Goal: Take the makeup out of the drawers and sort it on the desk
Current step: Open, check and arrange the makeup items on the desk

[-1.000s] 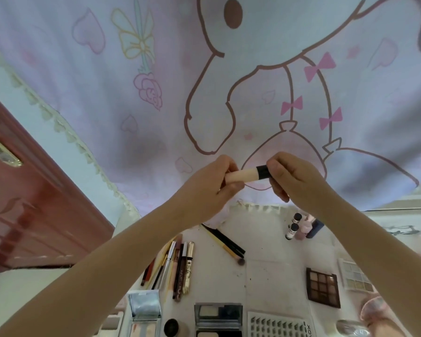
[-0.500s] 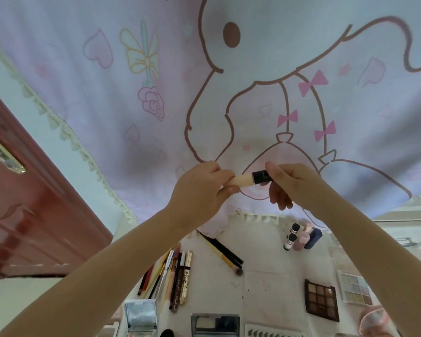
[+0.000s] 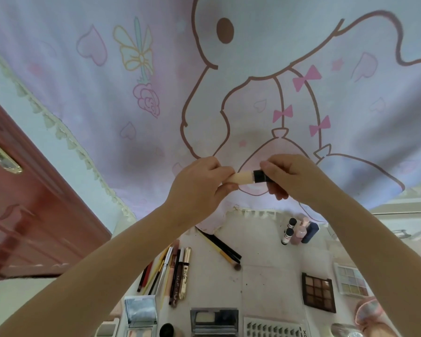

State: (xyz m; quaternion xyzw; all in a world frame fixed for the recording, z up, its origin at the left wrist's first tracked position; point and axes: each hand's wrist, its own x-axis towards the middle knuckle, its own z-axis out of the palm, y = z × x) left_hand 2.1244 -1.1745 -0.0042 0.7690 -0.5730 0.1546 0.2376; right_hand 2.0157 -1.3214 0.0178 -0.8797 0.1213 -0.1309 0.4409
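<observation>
Both hands have drifted slightly rightward with the concealer tube (image 3: 243, 178), held raised above the desk (image 3: 265, 242). Left hand (image 3: 199, 188) grasps its beige body; right hand (image 3: 292, 177) pinches the black cap (image 3: 260, 176). Pencils (image 3: 170, 271) lie below.

A home bedroom: cartoon curtain (image 3: 229, 81), makeup-strewn desk (image 3: 265, 251)

Desk (image 3: 265, 283), back edge: 2 small black-capped vials (image 3: 289, 231), 1 pink bottle (image 3: 299, 231), 1 navy bottle (image 3: 310, 232). Right edge: 2 eyeshadow palettes (image 3: 318, 291). Front edge: 2 open compacts (image 3: 140, 314), 1 lash tray (image 3: 275, 328).
</observation>
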